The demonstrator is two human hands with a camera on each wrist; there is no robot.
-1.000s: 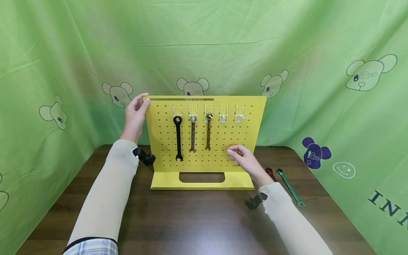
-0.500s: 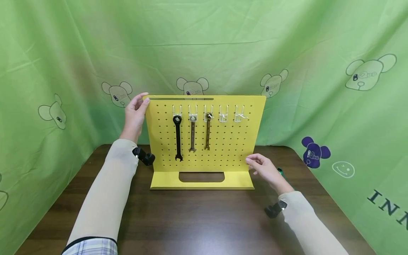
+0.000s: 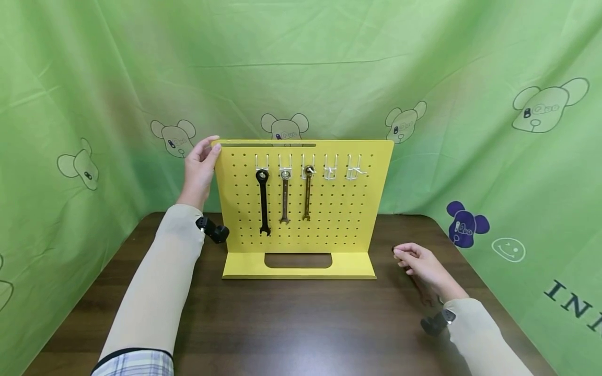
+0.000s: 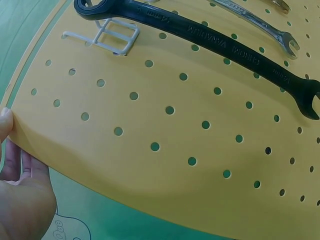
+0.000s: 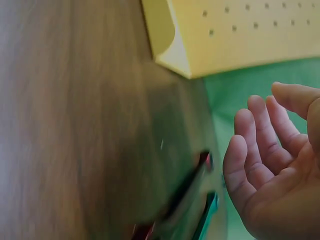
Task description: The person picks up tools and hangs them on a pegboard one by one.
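My left hand (image 3: 199, 169) grips the upper left corner of a yellow pegboard (image 3: 338, 224), thumb on the front and fingers behind. Three combination wrenches hang by their ring ends from white hooks: a black wrench (image 3: 263, 203), a silver wrench (image 3: 285, 201) and a bronze-toned wrench (image 3: 308, 198). Off the board's right side, my right hand (image 3: 425, 266) hovers over the table with loosely bent fingers and nothing in them. Below it lie a red wrench (image 5: 186, 191), blurred, and a green wrench (image 5: 206, 217), both partly cut off in the right wrist view.
Two white hooks, one (image 3: 330, 172) beside the bronze-toned wrench and another (image 3: 354, 171) farther right, carry nothing. The pegboard stands on its folded foot (image 3: 301, 273) on a dark wooden table (image 3: 291, 324). A green curtain (image 3: 329, 68) surrounds the table at the back and sides.
My right hand has moved right and down, from in front of the pegboard to over the red and green wrenches. The left hand has stayed on the board's corner.
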